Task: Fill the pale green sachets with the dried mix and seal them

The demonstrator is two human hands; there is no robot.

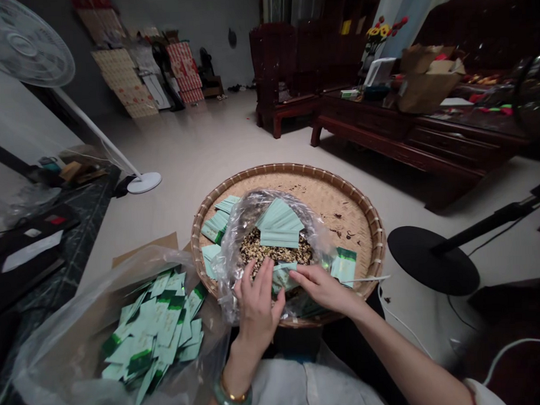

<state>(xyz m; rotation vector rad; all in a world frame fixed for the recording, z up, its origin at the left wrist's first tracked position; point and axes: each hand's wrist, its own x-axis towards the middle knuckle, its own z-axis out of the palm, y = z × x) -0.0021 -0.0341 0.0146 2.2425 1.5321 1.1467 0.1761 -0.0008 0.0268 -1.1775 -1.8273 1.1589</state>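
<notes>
A round woven bamboo tray (363, 223) sits in front of me. In it lies a clear plastic bag (235, 233) with loose tea leaves (254, 247) and a fanned stack of pale green packets (279, 224) on top. My left hand (256, 306) and my right hand (319, 286) meet at the bag's near edge, both pinching one small green packet (284, 274) between them. More green packets (215, 225) lie on the tray's left side and one (345, 263) lies beside my right hand.
A large clear bag (49, 352) at lower left holds many green packets (154, 327). A white standing fan (25, 45) rises at left, a black fan base (431, 259) sits at right. Dark wooden furniture (382, 122) stands behind, a dark counter (54, 233) at left.
</notes>
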